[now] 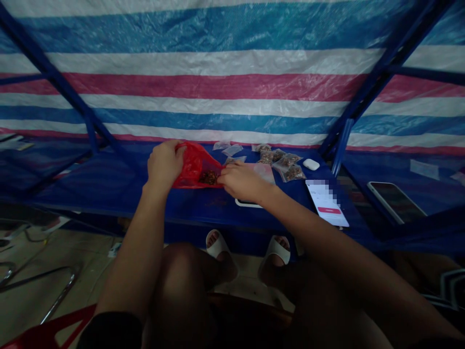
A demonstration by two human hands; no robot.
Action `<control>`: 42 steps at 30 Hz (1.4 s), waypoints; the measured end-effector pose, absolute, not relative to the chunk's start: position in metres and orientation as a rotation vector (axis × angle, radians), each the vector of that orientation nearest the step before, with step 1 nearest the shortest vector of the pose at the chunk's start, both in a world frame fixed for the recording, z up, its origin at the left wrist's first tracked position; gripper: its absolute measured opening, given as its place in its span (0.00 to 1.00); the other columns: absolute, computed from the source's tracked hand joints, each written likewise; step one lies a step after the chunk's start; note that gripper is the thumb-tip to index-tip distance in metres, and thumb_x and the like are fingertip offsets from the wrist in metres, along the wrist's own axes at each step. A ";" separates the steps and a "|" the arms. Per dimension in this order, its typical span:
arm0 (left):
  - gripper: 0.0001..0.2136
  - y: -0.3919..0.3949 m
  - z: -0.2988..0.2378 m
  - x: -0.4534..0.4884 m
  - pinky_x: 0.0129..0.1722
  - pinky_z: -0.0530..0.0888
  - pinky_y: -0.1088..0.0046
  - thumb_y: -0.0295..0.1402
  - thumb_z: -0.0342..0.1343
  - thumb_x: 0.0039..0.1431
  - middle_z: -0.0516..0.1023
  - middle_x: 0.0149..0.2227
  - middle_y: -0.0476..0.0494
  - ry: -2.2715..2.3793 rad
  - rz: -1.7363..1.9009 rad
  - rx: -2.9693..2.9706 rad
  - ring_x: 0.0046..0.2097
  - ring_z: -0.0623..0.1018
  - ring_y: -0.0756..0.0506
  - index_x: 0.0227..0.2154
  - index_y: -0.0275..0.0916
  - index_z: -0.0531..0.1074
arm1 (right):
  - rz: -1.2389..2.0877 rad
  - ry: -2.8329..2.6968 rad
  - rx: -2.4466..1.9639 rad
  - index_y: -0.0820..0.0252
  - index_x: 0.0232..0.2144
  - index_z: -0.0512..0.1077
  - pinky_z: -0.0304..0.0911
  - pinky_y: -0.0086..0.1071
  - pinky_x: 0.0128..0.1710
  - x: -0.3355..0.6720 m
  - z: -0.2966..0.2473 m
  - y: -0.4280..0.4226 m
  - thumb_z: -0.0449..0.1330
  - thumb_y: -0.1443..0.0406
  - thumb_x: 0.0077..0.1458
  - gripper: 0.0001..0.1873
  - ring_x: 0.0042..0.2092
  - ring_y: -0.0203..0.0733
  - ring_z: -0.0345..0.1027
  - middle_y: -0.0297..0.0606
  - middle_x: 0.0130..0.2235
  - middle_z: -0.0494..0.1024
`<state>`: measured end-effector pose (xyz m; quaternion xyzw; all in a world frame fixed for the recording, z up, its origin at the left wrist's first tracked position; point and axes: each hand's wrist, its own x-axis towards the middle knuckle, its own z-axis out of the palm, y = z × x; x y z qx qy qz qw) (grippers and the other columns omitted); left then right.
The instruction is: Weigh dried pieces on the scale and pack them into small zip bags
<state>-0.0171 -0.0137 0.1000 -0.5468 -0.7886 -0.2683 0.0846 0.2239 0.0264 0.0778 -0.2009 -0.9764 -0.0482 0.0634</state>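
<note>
Our left hand (165, 164) grips a red plastic bag (192, 167) while our right hand (240, 181), just apart, works at its mouth; brown clumps (209, 178) sit inside, small filled packets (279, 162) lying to the right.

A crumpled red plastic bag (191, 167) lies gaping on its side, a clump of brown dried pieces (209, 177) showing inside its open end.

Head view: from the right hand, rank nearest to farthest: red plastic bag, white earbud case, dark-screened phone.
1. Red plastic bag: touching the right hand, on its left.
2. White earbud case: to the hand's right, past the small packets.
3. Dark-screened phone: farthest, out at the right side.
</note>
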 end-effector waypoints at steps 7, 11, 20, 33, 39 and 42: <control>0.18 -0.015 0.121 0.000 0.58 0.77 0.55 0.41 0.52 0.74 0.87 0.52 0.33 -2.347 -0.731 -1.675 0.56 0.84 0.31 0.55 0.44 0.83 | 0.012 -2.940 -0.520 0.60 0.48 0.86 0.60 0.42 0.54 0.234 0.095 0.017 0.58 0.74 0.66 0.18 0.49 0.47 0.76 0.45 0.48 0.87; 0.18 -0.016 0.115 0.003 0.57 0.78 0.53 0.41 0.52 0.74 0.88 0.52 0.33 -2.389 -0.652 -1.682 0.56 0.84 0.30 0.55 0.43 0.84 | 0.257 -2.878 -0.545 0.62 0.42 0.86 0.65 0.40 0.50 0.220 0.096 0.017 0.58 0.71 0.66 0.15 0.44 0.46 0.78 0.46 0.44 0.88; 0.17 -0.011 0.100 -0.006 0.56 0.80 0.53 0.42 0.54 0.73 0.89 0.50 0.33 -2.435 -0.752 -1.707 0.54 0.85 0.31 0.52 0.44 0.86 | 0.236 -3.008 -0.917 0.71 0.54 0.84 0.74 0.38 0.46 0.139 0.073 0.046 0.68 0.70 0.64 0.17 0.48 0.53 0.85 0.61 0.50 0.88; 0.17 -0.009 0.089 -0.013 0.59 0.78 0.52 0.41 0.54 0.72 0.88 0.51 0.33 -2.436 -0.944 -1.678 0.55 0.84 0.30 0.51 0.43 0.86 | 0.221 -3.174 -0.875 0.68 0.51 0.87 0.77 0.38 0.48 0.130 0.075 0.069 0.73 0.69 0.61 0.15 0.51 0.55 0.85 0.56 0.51 0.89; 0.17 -0.011 0.086 -0.013 0.59 0.78 0.54 0.40 0.54 0.73 0.88 0.52 0.33 -2.424 -0.948 -1.676 0.55 0.85 0.31 0.52 0.41 0.85 | 0.149 -3.182 -0.836 0.68 0.54 0.85 0.75 0.38 0.48 0.128 0.077 0.066 0.70 0.74 0.61 0.19 0.50 0.53 0.85 0.55 0.51 0.89; 0.16 -0.012 0.085 -0.014 0.59 0.79 0.55 0.40 0.56 0.73 0.88 0.52 0.33 -2.420 -0.964 -1.667 0.54 0.85 0.32 0.53 0.42 0.85 | 0.140 -3.178 -0.834 0.69 0.52 0.86 0.74 0.39 0.46 0.131 0.083 0.067 0.69 0.73 0.61 0.17 0.48 0.52 0.84 0.55 0.49 0.89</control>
